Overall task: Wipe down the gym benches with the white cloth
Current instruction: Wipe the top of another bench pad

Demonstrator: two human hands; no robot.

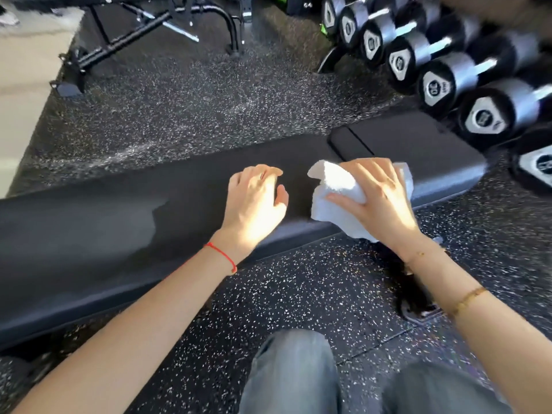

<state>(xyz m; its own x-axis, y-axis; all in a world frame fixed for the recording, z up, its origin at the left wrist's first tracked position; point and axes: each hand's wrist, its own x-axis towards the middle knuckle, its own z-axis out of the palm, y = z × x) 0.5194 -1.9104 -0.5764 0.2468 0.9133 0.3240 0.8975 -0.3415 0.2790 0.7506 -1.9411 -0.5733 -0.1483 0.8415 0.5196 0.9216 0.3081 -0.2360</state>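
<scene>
Speckled rubber floor (185,115): underlies everything around the bench. Bench (104,234), black padded, long pad plus shorter seat pad at its right end; lies flat across the view, the landmark for this entry. A duller patch on the pad left of the hands may be damp; cannot say for sure. Second bench frame (143,28): beyond the bench, well apart. Dumbbell row (433,70): beyond the bench's right end, end caps facing out; one cap appears to read "30", the other markings blurred. Left hand (254,201): on the bench top beside the cloth, fingers loosely curled, holding nothing, likely bracing. Right hand (379,198): on the bench near the pad seam, fingers and thumb curled round the cloth, pressing it down, presumably for wiping. White cloth (331,189): bunched under the right hand at the bench's near edge, one corner hanging over it. Red string (222,253), left wrist; gold bracelet (467,300), right forearm.
</scene>
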